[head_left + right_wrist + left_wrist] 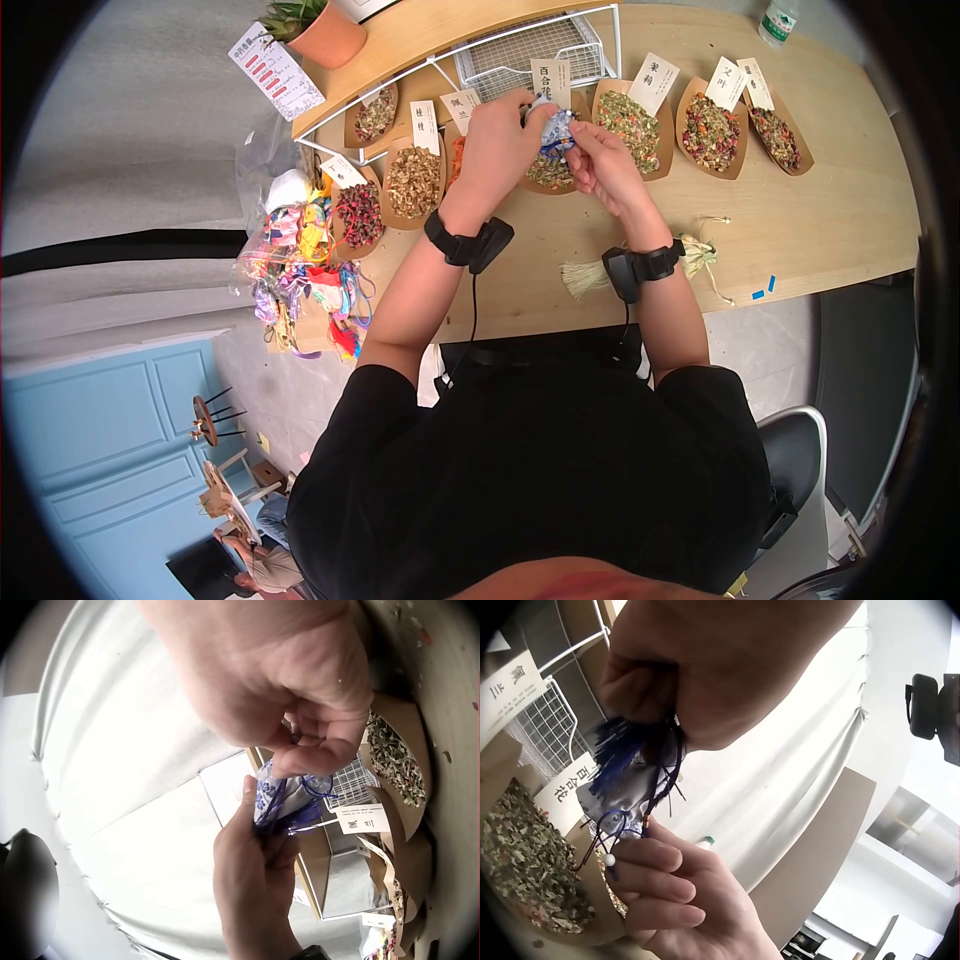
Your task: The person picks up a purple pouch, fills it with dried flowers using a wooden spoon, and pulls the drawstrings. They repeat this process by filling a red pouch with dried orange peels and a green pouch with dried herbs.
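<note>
Between my two hands, over the row of herb trays, is a small blue-and-white patterned sachet (557,132) with a shiny cloth body. My left hand (500,145) grips it by the end where a dark blue tassel (615,757) hangs out. The thumb and fingers of my right hand (610,172) pinch its other end, where thin blue cords run. A white bead (609,860) dangles on a cord beside the right fingers. In the right wrist view the left thumb lies along the patterned cloth (268,796). Directly beneath stands a tray of dried herbs (548,176).
Several paper trays of dried herbs (628,125) with label cards line the table (800,225). At left lies a plastic bag of colourful sachets (300,250). A pale green tasselled sachet (695,252) lies by the right wrist. Behind are a wire rack (530,60), potted plant (328,38) and bottle (778,22).
</note>
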The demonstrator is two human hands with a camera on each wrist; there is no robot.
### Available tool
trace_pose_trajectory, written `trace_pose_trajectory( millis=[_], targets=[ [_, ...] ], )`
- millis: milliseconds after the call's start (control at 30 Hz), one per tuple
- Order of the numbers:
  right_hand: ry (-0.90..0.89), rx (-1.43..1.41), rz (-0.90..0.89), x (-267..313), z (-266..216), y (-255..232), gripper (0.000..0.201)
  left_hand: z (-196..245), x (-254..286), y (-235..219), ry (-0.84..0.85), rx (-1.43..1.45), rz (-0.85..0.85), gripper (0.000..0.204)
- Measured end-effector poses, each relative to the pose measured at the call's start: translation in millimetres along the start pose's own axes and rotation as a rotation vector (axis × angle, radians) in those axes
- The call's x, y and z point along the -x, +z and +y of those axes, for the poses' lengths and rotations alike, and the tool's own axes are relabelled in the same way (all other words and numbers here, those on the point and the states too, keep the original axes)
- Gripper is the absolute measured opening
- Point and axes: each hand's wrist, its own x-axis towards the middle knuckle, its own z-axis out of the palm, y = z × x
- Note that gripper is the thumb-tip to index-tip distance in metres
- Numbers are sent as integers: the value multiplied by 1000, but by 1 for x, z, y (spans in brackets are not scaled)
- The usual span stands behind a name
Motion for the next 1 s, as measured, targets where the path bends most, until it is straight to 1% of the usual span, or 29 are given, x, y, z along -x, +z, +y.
trace_pose_trajectory(
  millis=[100,200,400,500,600,700,800,900,1000],
  targets=[
    [-5,0,3,0,0,0,25,5,0,-4,-122,89,-25,33],
    [-10,6,14,1,-1,2,26,6,0,-2,-120,170,35,31],
    [-18,2,11,0,0,1,25,5,1,-4,-115,116,39,33],
    [-21,-2,8,-1,2,0,25,1,1,-3,-58,70,62,32],
    [-20,3,24,0,0,3,23,-2,1,-1,-137,157,38,30],
    [-26,15,30,0,0,3,22,0,0,-2,-93,89,41,26],
    [-43,16,28,0,1,2,23,4,1,-3,-54,110,49,26],
    [-63,27,31,-1,2,1,24,1,0,-5,-121,75,-79,34],
    [-72,43,31,0,2,2,24,-8,-2,-3,-101,-22,-82,36]
  ],
)
